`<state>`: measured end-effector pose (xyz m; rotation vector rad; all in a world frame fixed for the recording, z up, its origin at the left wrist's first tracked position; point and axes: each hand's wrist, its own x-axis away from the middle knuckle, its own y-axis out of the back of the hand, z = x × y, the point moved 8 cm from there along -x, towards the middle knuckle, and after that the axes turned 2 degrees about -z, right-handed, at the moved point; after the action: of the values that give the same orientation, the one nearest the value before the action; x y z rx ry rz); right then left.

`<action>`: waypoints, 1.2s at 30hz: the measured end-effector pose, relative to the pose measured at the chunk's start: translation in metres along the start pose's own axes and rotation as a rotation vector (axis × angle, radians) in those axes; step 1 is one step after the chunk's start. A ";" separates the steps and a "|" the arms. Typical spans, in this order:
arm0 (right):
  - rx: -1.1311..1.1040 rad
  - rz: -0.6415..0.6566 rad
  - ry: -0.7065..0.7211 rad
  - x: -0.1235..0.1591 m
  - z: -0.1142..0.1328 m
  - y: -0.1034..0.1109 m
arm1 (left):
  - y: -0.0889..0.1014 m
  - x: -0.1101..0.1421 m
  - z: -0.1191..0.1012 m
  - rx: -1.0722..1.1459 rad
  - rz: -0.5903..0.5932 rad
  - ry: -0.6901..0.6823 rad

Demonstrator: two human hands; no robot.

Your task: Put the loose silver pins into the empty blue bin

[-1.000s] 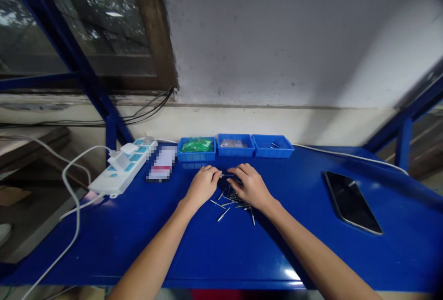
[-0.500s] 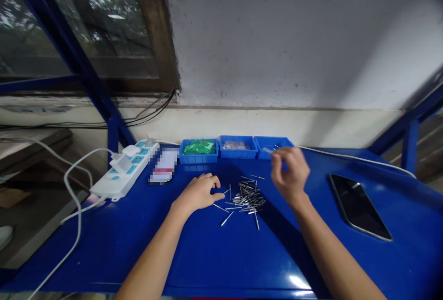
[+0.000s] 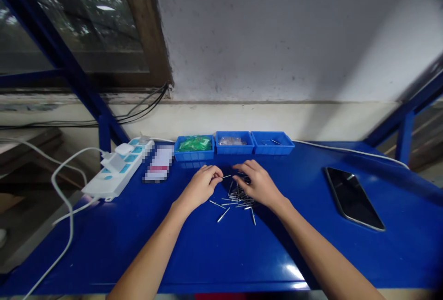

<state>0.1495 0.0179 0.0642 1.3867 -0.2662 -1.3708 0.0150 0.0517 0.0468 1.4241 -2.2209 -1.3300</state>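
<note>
Between the thumb and fingers of my left hand (image 3: 204, 183) a pop rivet (image 3: 226, 177) is pinched, its thin pin pointing right. My right hand (image 3: 258, 181) hovers over the heap of pop rivets (image 3: 238, 195), thumb and fingers apart, and hides part of the heap. Several loose rivets lie around the heap's near side on the blue table (image 3: 207, 254). Beyond my hands, a blue bin on the right (image 3: 289, 149) has a few rivets (image 3: 276, 142) in it.
A middle blue bin (image 3: 235, 149) holds small clear packets, and a left bin (image 3: 194, 156) holds green packets. A black phone (image 3: 353, 198) lies at right. At left are a blurred-out phone-like object (image 3: 159, 164) and a white power strip (image 3: 117, 171) with cables.
My right hand has come from near the right bin back to the rivet heap and opened. My left hand has closed on a rivet. The view has shifted slightly.
</note>
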 end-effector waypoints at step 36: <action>0.475 -0.140 -0.886 0.028 -0.136 0.098 | -0.013 0.008 0.018 -0.242 0.221 0.037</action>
<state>0.3175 0.0320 0.0860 1.0822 -1.1514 -2.0741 0.0090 0.0540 0.0239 1.0770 -2.0418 -1.4240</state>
